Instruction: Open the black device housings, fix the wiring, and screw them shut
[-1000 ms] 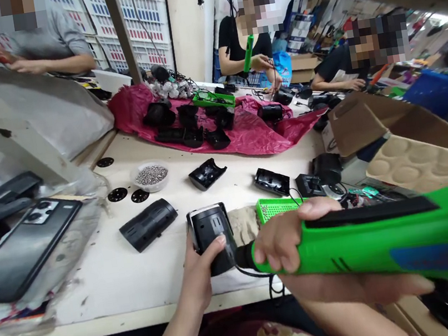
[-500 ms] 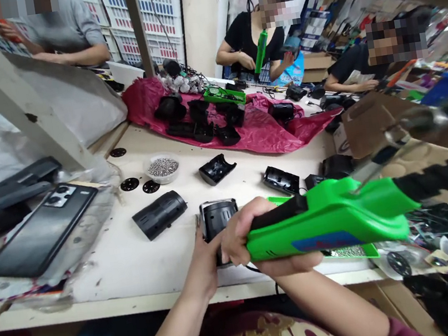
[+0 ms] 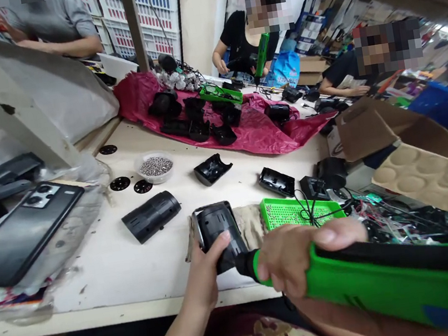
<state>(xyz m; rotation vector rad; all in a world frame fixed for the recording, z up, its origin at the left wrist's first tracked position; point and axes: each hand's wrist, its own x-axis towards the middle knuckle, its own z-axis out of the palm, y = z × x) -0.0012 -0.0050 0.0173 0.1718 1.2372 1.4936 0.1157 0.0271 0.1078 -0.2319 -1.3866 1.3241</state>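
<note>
My left hand (image 3: 207, 266) is closed around a black cylindrical housing (image 3: 218, 228) at the table's front, its thumb lying along the top. The housing rests partly over a tan cloth (image 3: 249, 221). In my right hand (image 3: 299, 252) is a green electric screwdriver (image 3: 399, 271) with a black grip strip. It lies nearly level, its black nose at the housing's lower right side; the bit's tip is hidden. A second black housing (image 3: 152, 217) lies to the left. Behind are two open half shells (image 3: 212, 169) (image 3: 276, 181).
A tub of small screws (image 3: 156, 167) stands beside black discs (image 3: 120, 183). A green basket (image 3: 271, 214) with a cable sits right of the cloth. A phone (image 3: 27, 231) lies left. Black parts cover a pink bag (image 3: 137, 94). Co-workers sit beyond; a cardboard box (image 3: 369, 124) stands right.
The screwdriver has swung from pointing up and right to lying nearly level, its nose now at the housing. My left hand still holds the housing, now more plainly seen.
</note>
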